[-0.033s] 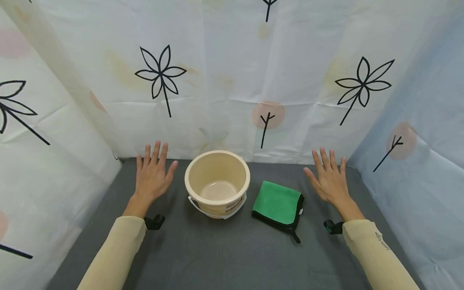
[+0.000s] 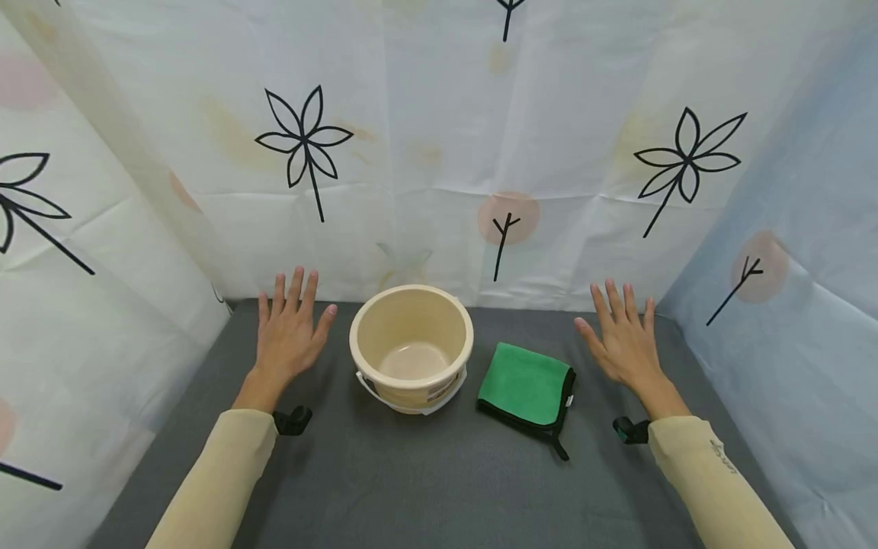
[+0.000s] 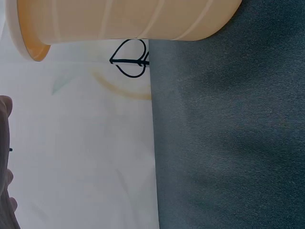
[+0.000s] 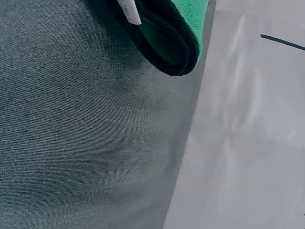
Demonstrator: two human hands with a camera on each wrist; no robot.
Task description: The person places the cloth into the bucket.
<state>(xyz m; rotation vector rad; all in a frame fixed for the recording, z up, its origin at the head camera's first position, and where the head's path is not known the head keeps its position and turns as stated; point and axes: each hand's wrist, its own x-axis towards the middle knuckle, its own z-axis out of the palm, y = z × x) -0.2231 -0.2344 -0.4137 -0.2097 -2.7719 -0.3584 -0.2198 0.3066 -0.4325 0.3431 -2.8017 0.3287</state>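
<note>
A cream plastic bucket [image 2: 411, 343] stands upright on the grey cloth-covered table, its inside bare and its white handle [image 2: 427, 412] hanging down at the front. To its right lies a folded green towel [image 2: 527, 383] with black edging, a hanging loop and a small white tag [image 4: 129, 10]. My left hand [image 2: 288, 335] is held flat with fingers spread, left of the bucket and apart from it. Beyond the towel's right side, my right hand [image 2: 626, 339] is likewise spread, holding nothing. The left wrist view catches the bucket's ribbed side [image 3: 128, 19] and part of the left hand at the edge.
White fabric walls [image 2: 425, 152] printed with leaf and flower drawings enclose the back and both sides. The grey tabletop [image 2: 425, 488] runs up to the back wall. A black wrist camera [image 2: 293, 420] is strapped at the left wrist, another camera [image 2: 629, 430] at the right.
</note>
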